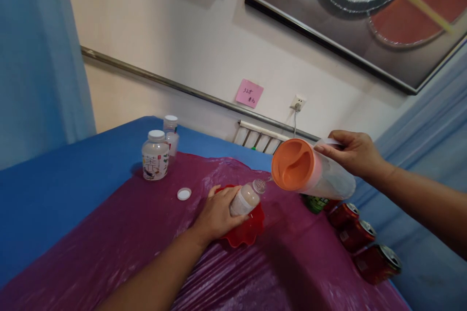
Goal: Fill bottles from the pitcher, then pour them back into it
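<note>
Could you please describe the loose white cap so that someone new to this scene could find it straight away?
On the purple plastic sheet, look between the capped jar and the red bowl where the left hand holds a bottle. The cap lies there alone, the only lid not on a container.

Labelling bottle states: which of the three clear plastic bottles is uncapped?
The clear plastic bottle in the left hand, tilted over the red bowl. The two bottles standing at the back have white caps on.
</note>
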Available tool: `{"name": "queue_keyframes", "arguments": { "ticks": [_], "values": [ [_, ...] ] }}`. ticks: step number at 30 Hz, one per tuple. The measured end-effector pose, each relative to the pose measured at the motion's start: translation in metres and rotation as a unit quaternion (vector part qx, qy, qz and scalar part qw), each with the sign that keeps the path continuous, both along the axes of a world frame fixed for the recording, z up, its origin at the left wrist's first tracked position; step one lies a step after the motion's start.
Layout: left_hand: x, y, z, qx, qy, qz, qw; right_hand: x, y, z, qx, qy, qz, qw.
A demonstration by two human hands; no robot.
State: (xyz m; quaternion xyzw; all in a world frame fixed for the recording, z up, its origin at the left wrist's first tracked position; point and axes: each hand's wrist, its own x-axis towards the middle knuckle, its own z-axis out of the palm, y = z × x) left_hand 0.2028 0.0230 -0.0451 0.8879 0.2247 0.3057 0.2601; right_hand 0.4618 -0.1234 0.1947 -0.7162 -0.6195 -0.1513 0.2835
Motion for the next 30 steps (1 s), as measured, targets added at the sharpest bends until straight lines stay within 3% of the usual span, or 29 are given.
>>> {"name": "queue_keyframes", "arguments": {
  "ticks": [6, 10, 12, 15, 21, 26, 30],
  "values": [
    [0.000, -0.002, 0.003, 0.000, -0.004, 0.001, 1.000, -0.001, 0.001, -0.014, 0.022, 0.055, 0.007, 0.998],
    [0.000, -0.003, 0.004, -0.010, -0.001, 0.011, 1.000, 0.011, 0.001, -0.043, 0.073, 0.167, 0.011, 0.983],
    [0.001, -0.002, 0.002, -0.008, -0.006, 0.016, 1.000, 0.023, 0.001, -0.066, 0.097, 0.254, 0.015, 0.962],
    [0.003, -0.001, -0.002, -0.001, -0.020, 0.032, 0.999, 0.040, 0.004, -0.108, 0.160, 0.395, 0.004, 0.904],
    [0.003, 0.003, -0.005, 0.016, -0.037, 0.067, 0.997, 0.056, 0.021, -0.190, 0.252, 0.503, -0.037, 0.826],
    [0.002, 0.002, 0.000, 0.021, -0.041, 0.095, 0.994, 0.061, 0.026, -0.222, 0.303, 0.540, -0.045, 0.784],
    [0.004, 0.002, 0.000, 0.011, -0.040, 0.103, 0.994, 0.065, 0.020, -0.233, 0.315, 0.537, -0.049, 0.781]
  ]
}}
